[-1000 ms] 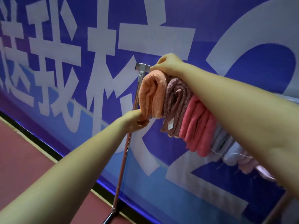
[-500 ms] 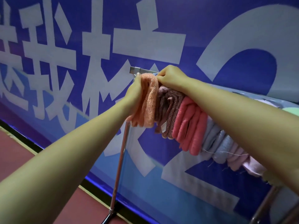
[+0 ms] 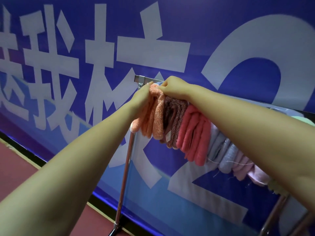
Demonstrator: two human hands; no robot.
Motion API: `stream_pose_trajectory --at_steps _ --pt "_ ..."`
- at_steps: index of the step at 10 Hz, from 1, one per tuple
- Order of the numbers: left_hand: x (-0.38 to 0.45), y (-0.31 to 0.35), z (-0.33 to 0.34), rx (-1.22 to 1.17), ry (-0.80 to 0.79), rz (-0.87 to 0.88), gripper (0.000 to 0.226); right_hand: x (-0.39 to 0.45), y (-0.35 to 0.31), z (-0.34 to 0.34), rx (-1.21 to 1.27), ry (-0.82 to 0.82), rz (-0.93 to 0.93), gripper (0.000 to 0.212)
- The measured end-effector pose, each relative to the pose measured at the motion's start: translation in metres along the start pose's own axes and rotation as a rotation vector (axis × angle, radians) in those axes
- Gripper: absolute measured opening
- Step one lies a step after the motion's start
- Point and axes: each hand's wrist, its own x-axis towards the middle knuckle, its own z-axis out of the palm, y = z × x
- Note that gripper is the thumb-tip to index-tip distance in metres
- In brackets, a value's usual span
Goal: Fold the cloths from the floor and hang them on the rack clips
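Orange cloth (image 3: 153,114) hangs folded at the left end of the rack (image 3: 144,78), against its upright pole. Left hand (image 3: 140,97), fingers straight, presses flat on the cloth's left face. Right hand (image 3: 173,88) pinches its top edge at the bar. Rightward hang mauve cloth (image 3: 173,120), coral cloth (image 3: 194,133), then pale ones

Dim, bluish light is washing the whole frame; the forearms at the lower edges are blurring and stretching, and the banner (image 3: 221,40) is looking soft.
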Motion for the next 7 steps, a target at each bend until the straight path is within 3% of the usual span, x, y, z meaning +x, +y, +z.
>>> stream_pose_trajectory --at_steps 1,3,4,5,6,7 --pt "0.001 0.0 -0.005 -0.022 0.049 -0.038 0.043 -0.001 -0.003 0.001 0.028 -0.005 0.009 0.043" --pt "-0.003 0.006 -0.02 0.18 0.05 -0.052 0.05 -0.004 -0.008 0.003 -0.022 0.076 0.07 0.041" --pt "-0.005 0.005 -0.023 0.235 0.113 -0.035 0.041 -0.004 -0.006 0.003 0.0 0.117 0.063 0.036" --pt "-0.009 0.007 -0.026 0.361 0.162 0.051 0.031 -0.008 -0.009 0.001 0.053 0.152 0.072 0.033" --pt "-0.008 0.003 -0.029 0.443 0.16 0.12 0.036 -0.007 -0.007 0.0 0.074 0.123 0.087 0.032" --pt "-0.011 0.007 -0.026 0.458 0.289 0.17 0.034 -0.012 -0.012 -0.007 0.102 0.211 0.095 0.032"
